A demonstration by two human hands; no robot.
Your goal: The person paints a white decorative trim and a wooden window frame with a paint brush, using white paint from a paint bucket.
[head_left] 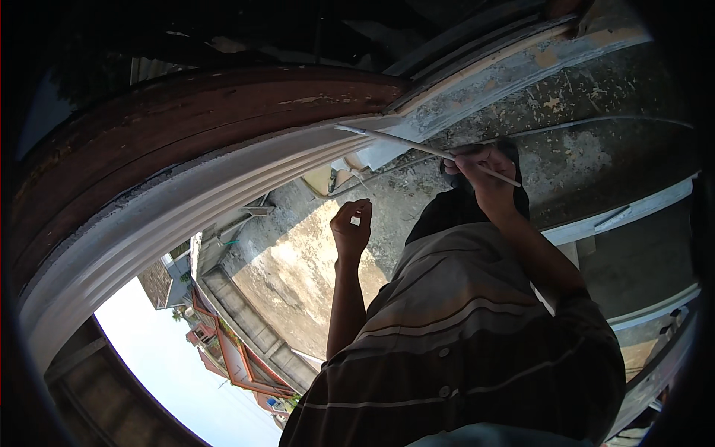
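My right hand (484,173) is closed around a long, slim paintbrush (417,145). Its pale handle end sticks out to the right of my fingers, and its whitish tip points left. That tip meets or nearly meets the white moulded ledge (275,145) below a dark red-brown wooden frame (208,108); I cannot tell whether it touches. Lower and to the left, my left hand (351,227) hangs in the air away from the ledge. Its thumb and fingers curl together into a loop, with light showing through and nothing visible in it.
A worn, stained concrete floor (290,261) lies far below, partly sunlit. Dark glass fills the top, above the frame. A peeling grey wall (566,97) stands at the right. A low concrete wall (253,320) borders the yard, with red roofs (234,357) beyond it.
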